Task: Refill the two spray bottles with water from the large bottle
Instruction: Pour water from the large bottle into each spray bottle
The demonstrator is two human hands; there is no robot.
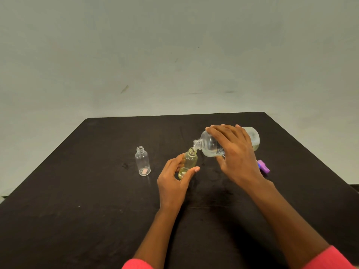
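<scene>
My right hand (235,152) grips the large clear bottle (209,144), tipped on its side with its open neck pointing left, right over the mouth of a small yellowish spray bottle (191,159). My left hand (174,177) holds that small bottle between thumb and fingers, tilted a little on the black table (77,191). A second small clear spray bottle (142,161) stands upright and uncapped to the left, apart from both hands. No stream of water shows clearly.
A purple cap or spray head (263,166) lies on the table behind my right wrist, partly hidden. A pale wall rises behind the table's far edge. Red sleeves show at the bottom.
</scene>
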